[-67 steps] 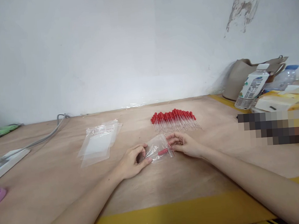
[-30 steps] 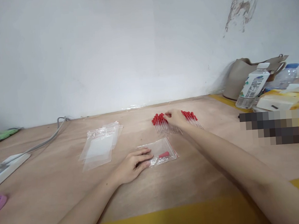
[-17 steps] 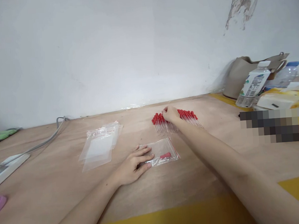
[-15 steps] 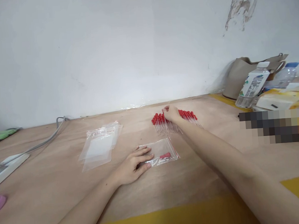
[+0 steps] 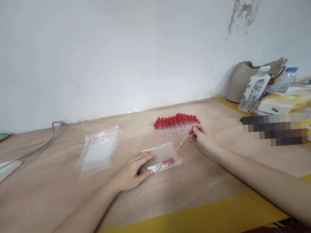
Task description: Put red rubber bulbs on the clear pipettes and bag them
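Note:
My left hand (image 5: 138, 169) lies with fingers spread on the left part of a clear zip bag (image 5: 160, 152), pressing it to the table. Inside that bag is a dropper with a red rubber bulb (image 5: 168, 160); its tube is partly hidden. In my right hand (image 5: 202, 136) a glass dropper (image 5: 183, 142) is pinched by its red bulb, its thin tip slanting down left to the bag's red-lined edge. Behind the bag, a row of red-bulbed droppers (image 5: 175, 122) lies side by side, bulbs toward the wall.
Several clear zip bags (image 5: 99, 150) lie overlapped at left. A grey cable (image 5: 40, 150) runs to a white power strip (image 5: 5, 174). At right stand a water bottle (image 5: 254, 88), a beige bag (image 5: 238, 82) and a yellow-white tissue pack (image 5: 284, 102).
My right hand has come away from the row toward me and right, now holding one dropper by its bulb. My left hand stays on the bag. The view has shifted slightly right.

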The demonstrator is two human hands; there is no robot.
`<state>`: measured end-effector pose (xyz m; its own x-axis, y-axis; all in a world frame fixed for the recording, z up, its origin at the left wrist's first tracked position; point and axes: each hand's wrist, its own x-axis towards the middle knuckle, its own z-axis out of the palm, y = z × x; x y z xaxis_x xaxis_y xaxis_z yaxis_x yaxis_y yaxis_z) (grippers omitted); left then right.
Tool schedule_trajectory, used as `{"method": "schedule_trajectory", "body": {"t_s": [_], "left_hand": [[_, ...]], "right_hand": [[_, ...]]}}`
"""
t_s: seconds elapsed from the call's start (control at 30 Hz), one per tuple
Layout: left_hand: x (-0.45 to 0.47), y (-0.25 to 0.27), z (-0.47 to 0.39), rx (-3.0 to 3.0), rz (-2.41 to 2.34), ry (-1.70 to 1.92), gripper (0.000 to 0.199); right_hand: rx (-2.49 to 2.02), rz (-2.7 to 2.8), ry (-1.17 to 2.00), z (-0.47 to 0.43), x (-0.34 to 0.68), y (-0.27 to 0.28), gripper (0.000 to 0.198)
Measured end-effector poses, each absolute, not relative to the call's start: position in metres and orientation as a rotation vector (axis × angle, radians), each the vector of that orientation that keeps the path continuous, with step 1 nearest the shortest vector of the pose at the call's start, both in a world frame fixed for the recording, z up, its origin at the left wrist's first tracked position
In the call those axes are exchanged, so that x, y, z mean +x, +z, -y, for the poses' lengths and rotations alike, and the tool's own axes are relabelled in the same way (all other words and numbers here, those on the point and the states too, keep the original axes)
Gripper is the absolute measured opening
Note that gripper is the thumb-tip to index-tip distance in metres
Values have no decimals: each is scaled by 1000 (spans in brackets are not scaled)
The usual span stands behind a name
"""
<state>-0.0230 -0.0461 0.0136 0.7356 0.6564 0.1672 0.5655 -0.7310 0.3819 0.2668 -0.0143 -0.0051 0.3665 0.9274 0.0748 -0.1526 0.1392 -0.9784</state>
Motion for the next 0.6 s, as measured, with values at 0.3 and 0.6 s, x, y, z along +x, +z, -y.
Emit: {"method": "schedule_trajectory", "body": {"t_s": [0.3,0.6], "left_hand": [[-23,13,46,2650,-962,426,49],[-20,16,48,2652,-954,442,50]], "right_hand": [[-1017,739,1211,28,248,-7,9],[-1186,1378,1369,36,253,-10,14]]}}
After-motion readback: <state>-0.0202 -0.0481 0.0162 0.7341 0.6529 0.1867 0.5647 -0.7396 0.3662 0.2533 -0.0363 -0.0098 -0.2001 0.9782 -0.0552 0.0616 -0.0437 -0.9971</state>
